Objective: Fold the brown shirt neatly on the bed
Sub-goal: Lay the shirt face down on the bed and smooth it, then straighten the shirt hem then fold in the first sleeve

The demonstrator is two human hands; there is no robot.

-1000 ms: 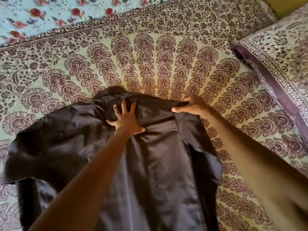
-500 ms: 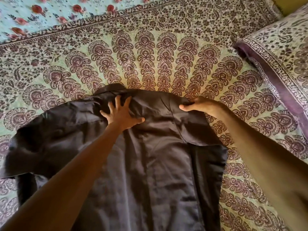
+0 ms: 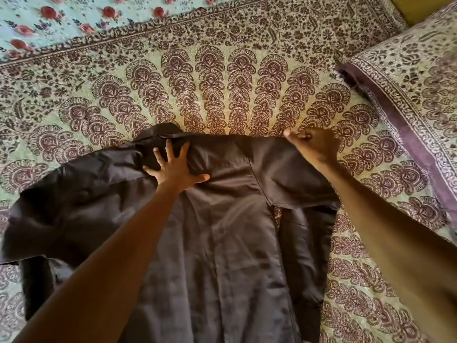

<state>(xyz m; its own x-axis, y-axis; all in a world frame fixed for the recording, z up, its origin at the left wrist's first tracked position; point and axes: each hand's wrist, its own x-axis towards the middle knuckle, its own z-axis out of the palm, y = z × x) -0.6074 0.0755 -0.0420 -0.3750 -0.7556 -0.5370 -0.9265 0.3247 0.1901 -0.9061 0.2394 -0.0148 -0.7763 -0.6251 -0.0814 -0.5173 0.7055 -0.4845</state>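
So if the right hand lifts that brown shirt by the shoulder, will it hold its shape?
Probably not: the brown shirt looks thin and floppy, creasing around the left hand. Its faint sheen suggests it may slide on the bedspread. The right hand likely lifts it easily.

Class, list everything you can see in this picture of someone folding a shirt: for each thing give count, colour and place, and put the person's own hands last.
brown shirt: one, dark brown, spread on the bedspread at lower centre, right side folded inward.
bedspread: one, pale green with maroon fan print, covering the bed under the shirt.
floral sheet: one, light blue with red flowers, top left beyond the bedspread's border.
pillow: one, cream with dark print and a purple edge, at the right.
left hand: one, pressed flat with spread fingers on the shirt just below the collar.
right hand: one, pinching the shirt's top edge at the right shoulder.
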